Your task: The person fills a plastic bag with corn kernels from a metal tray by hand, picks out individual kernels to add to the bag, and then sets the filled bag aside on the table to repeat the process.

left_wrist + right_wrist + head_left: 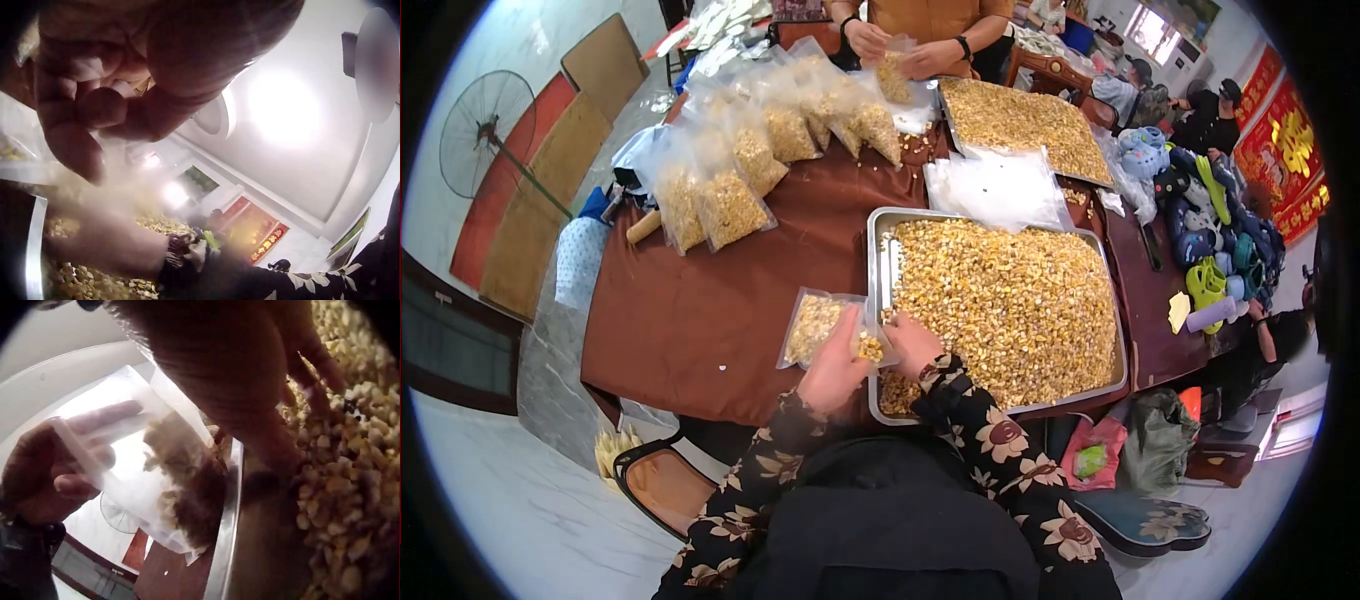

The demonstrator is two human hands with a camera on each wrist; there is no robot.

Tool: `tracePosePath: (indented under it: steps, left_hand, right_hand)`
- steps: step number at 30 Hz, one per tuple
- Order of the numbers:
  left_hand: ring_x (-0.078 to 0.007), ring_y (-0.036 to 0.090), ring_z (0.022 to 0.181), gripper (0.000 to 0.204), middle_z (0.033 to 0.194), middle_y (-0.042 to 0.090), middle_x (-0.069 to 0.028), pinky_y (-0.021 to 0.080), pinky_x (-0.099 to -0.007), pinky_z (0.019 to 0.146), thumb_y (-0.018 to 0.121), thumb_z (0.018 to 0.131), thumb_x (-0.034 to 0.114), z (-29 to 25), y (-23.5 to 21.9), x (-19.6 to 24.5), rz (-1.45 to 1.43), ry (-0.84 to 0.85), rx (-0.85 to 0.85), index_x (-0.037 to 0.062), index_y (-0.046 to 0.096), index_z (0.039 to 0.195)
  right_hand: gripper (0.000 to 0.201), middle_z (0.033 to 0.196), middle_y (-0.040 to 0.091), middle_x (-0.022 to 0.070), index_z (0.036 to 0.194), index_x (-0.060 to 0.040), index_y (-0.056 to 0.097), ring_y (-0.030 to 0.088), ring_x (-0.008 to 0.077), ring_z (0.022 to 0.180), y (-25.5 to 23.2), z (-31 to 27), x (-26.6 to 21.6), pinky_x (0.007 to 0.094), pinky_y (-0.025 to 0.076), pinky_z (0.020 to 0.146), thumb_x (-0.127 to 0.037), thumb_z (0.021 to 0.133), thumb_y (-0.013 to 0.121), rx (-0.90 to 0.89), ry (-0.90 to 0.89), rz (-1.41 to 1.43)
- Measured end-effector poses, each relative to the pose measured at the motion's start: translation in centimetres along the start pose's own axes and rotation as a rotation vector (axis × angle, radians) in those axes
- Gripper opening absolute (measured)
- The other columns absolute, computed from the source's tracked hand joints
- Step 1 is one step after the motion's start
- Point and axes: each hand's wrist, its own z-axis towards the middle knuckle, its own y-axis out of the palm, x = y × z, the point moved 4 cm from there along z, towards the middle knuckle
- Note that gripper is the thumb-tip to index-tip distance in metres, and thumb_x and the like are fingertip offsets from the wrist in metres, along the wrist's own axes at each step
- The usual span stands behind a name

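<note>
A clear plastic bag [808,322], partly filled with yellowish corn kernels, is gripped by my left hand [836,368] just left of the metal tray [884,262]. In the right wrist view, the left thumb and fingers hold the bag [134,481] by its side near the mouth. My right hand [914,346] reaches over the tray's left rim. Its fingers [322,365] point down and touch the loose kernels [350,506], while the palm hides part of the tray wall. Loose kernels [1010,310] cover most of the tray.
Flat empty bags [995,188] lie behind the tray. Several filled bags [735,205] stand at the back left of the brown tablecloth [690,330]. Across the table, a person holds another bag [892,78] beside a second kernel tray [1030,125]. Shoes [1205,285] are heaped at right.
</note>
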Motion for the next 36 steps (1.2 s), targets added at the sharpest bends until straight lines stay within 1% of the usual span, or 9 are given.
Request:
tracePosePath:
  steps: [4, 10, 13, 16, 24, 30, 32, 34, 36]
  left_hand:
    - [-0.008, 0.047, 0.051, 0.076, 0.065, 0.053, -0.004, 0.045, -0.0249, 0.049, 0.053, 0.075, -0.001, 0.1, 0.5, -0.1, 0.002, -0.062, 0.017, 0.0025, 0.02, 0.144]
    - [-0.0167, 0.059, 0.072, 0.075, 0.108, 0.059, -0.0188, 0.05, -0.0294, 0.067, 0.056, 0.075, 0.001, -0.1, 1.9, 0.2, 0.147, 0.028, 0.04, -0.0003, 0.023, 0.142]
    - [-0.0301, 0.039, 0.129, 0.076, 0.143, 0.031, -0.0249, 0.034, -0.0312, 0.102, 0.057, 0.073, 0.003, 0.2, 2.6, 0.5, 0.114, 0.011, -0.023, -0.0032, 0.024, 0.141]
    - [-0.0324, 0.03, 0.134, 0.075, 0.142, 0.032, -0.0252, 0.029, -0.0318, 0.107, 0.058, 0.073, 0.004, 0.5, 3.1, 0.4, 0.111, 0.02, -0.026, -0.0037, 0.024, 0.14]
    - [-0.0332, 0.031, 0.133, 0.076, 0.142, 0.032, -0.0256, 0.029, -0.0331, 0.107, 0.058, 0.073, 0.006, 0.9, 3.0, 0.4, 0.114, -0.015, -0.058, -0.0042, 0.024, 0.14]
    - [-0.0347, 0.03, 0.134, 0.075, 0.141, 0.031, -0.0271, 0.027, -0.0347, 0.109, 0.058, 0.073, 0.006, 1.0, 2.7, 0.1, 0.079, 0.012, -0.059, -0.0065, 0.024, 0.139]
    - [-0.0369, 0.029, 0.133, 0.074, 0.141, 0.03, -0.0292, 0.027, -0.0367, 0.109, 0.058, 0.073, 0.006, 1.1, 2.7, -0.1, 0.053, 0.027, -0.065, -0.0092, 0.025, 0.137]
    - [-0.0263, 0.049, 0.118, 0.077, 0.14, 0.035, -0.0246, 0.039, -0.0313, 0.096, 0.058, 0.074, 0.003, 1.3, 2.6, -0.6, 0.045, 0.001, -0.067, -0.0034, 0.022, 0.141]
    - [-0.0253, 0.051, 0.114, 0.077, 0.14, 0.036, -0.0245, 0.041, -0.0311, 0.093, 0.058, 0.073, 0.003, 1.5, 2.6, -0.8, 0.037, -0.012, -0.075, -0.0034, 0.022, 0.141]
  right_hand:
    - [0.03, 0.103, 0.053, 0.0157, 0.106, -0.0128, 0.058, 0.058, 0.0358, 0.087, 2.8, -3.0, 0.1, 0.0439, 0.05, 0.073, -0.02, 0.077, 0.061, -0.103, 0.115, 0.102]
    - [0.016, 0.076, 0.061, 0.0213, 0.088, -0.0043, 0.066, 0.06, 0.0384, 0.078, 0.6, -5.1, 3.1, 0.0438, 0.048, 0.071, -0.011, 0.075, 0.06, 0.145, 0.089, 0.44]
    - [0.019, 0.071, 0.062, 0.0159, 0.092, -0.0029, 0.064, 0.062, 0.0294, 0.065, -2.5, -5.6, 3.8, 0.038, 0.049, 0.062, -0.014, 0.077, 0.063, 0.18, 0.079, 0.513]
    - [0.017, 0.066, 0.057, 0.004, 0.093, -0.002, 0.06, 0.053, 0.0102, 0.054, -5.2, -6.1, 2.5, 0.0268, 0.045, 0.05, -0.014, 0.081, 0.064, 0.051, 0.269, 0.882]
    - [0.027, 0.077, 0.062, 0.0047, 0.111, 0.0022, 0.06, 0.057, 0.0085, 0.06, -6.7, -4.0, -2.5, 0.0237, 0.049, 0.054, -0.009, 0.087, 0.058, 0.054, 0.066, 0.866]
    - [0.018, 0.074, 0.06, 0.0018, 0.103, 0.0022, 0.062, 0.057, 0.0068, 0.059, -7.3, -3.7, -0.2, 0.0225, 0.048, 0.051, -0.005, 0.089, 0.053, 0.123, 0.25, 1.131]
    - [0.02, 0.079, 0.062, 0.0053, 0.104, -0.0008, 0.062, 0.062, 0.0154, 0.068, -5.3, -3.5, 2.4, 0.0288, 0.052, 0.06, -0.009, 0.086, 0.057, 0.086, 0.332, 1.047]
    - [0.027, 0.089, 0.062, 0.0104, 0.105, -0.0046, 0.063, 0.062, 0.0266, 0.086, -5.0, -3.8, 2.3, 0.0367, 0.052, 0.074, -0.015, 0.08, 0.062, 0.219, -0.04, 0.179]
    - [0.036, 0.105, 0.058, 0.0131, 0.109, -0.0093, 0.062, 0.057, 0.0326, 0.1, -3.9, -4.4, 2.5, 0.0409, 0.048, 0.084, -0.022, 0.076, 0.066, 0.078, 0.053, 0.21]
